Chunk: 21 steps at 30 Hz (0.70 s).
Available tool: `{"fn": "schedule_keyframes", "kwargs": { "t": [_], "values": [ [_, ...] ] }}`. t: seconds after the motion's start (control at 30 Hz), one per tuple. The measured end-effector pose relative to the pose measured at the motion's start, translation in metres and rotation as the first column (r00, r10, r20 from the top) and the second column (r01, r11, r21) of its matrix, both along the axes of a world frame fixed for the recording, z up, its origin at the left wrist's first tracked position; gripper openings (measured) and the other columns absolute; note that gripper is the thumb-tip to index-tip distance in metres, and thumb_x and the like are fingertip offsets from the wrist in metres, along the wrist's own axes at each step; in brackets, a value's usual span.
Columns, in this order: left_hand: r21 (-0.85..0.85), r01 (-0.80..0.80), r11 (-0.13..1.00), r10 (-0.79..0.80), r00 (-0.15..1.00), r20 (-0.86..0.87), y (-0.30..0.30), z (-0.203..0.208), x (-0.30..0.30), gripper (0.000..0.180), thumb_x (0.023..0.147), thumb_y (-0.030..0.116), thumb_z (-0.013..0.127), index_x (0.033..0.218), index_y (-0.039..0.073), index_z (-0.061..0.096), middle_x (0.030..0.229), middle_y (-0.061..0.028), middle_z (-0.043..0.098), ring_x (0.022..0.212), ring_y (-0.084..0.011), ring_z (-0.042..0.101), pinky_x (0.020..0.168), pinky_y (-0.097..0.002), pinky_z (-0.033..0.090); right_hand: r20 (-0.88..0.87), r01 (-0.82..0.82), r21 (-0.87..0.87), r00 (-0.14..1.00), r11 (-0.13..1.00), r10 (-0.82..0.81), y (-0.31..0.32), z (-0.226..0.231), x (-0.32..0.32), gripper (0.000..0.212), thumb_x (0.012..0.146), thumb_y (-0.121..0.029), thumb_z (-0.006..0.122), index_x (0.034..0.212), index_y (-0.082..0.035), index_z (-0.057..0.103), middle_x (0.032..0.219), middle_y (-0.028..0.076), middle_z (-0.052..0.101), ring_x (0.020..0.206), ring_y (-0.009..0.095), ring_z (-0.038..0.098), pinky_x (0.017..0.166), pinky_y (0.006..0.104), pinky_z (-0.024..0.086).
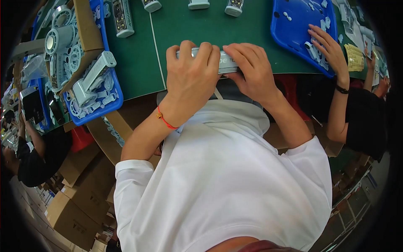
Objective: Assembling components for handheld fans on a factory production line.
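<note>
At the near edge of the green table, both my hands grip one long, pale grey plastic housing [226, 66] held crosswise. My left hand [189, 77] is wrapped over its left end, fingers bent and knuckles up. The other end is held by my right hand [255, 70], with the thumb below and the fingers on top. Dark lettering shows on the housing between the hands; most of the rest is covered by my fingers. Beyond my hands, several similar pale housings lie along the far side, among them one with an exposed circuit board [122, 19].
To the left, a blue tray [119, 93] and a cardboard box [93, 31] hold many pale plastic parts. A co-worker's hand [333, 50] reaches over another blue tray [289, 40] at right, with small white pieces in it. Brown cartons [77, 210] stand on the floor.
</note>
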<state>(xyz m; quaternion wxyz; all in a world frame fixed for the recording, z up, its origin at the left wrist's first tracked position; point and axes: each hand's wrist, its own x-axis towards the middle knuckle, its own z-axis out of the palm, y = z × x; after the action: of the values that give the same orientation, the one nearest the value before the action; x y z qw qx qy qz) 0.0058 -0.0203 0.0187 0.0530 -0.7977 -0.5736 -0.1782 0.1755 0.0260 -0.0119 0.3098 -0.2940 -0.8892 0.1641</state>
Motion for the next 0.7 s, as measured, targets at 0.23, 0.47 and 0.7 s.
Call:
{"fn": "schedule_keyframes", "kwargs": {
  "t": [0.23,0.47,0.7],
  "values": [
    [-0.050,0.030,0.998,-0.025,0.993,0.111,-0.003,0.003,-0.003,0.040,0.059,0.018,0.073,0.094,0.005,0.059,0.090,-0.0032,0.054,0.081,-0.0228,0.048,0.071,-0.0392,0.038,0.030,-0.043,-0.163,0.998,0.986,0.048,0.002,0.012,0.001,0.059,0.059,-0.004,0.071,0.115,-0.004,0.053,0.108,0.011,0.056,0.097,0.030,0.053,0.086,0.0374,0.040],
    [-0.026,0.030,0.999,-0.025,0.985,0.173,-0.001,0.003,-0.002,0.045,0.058,0.018,0.073,0.099,0.005,0.059,0.093,-0.0028,0.057,0.084,-0.0229,0.049,0.072,-0.0397,0.038,-0.085,-0.047,-0.150,0.996,0.988,0.035,0.002,0.004,0.004,0.053,0.058,-0.001,0.070,0.109,-0.003,0.057,0.108,0.011,0.058,0.098,0.029,0.053,0.085,0.0370,0.043],
    [-0.055,0.052,0.997,-0.044,0.989,0.144,0.001,0.004,-0.007,0.052,0.056,0.021,0.074,0.103,0.007,0.058,0.099,-0.0033,0.056,0.089,-0.0247,0.049,0.077,-0.0422,0.038,0.031,-0.094,-0.184,0.994,0.978,0.101,0.011,0.020,0.003,0.057,0.057,0.001,0.069,0.112,-0.003,0.056,0.109,0.013,0.057,0.095,0.030,0.054,0.082,0.0376,0.044]
  ]
}}
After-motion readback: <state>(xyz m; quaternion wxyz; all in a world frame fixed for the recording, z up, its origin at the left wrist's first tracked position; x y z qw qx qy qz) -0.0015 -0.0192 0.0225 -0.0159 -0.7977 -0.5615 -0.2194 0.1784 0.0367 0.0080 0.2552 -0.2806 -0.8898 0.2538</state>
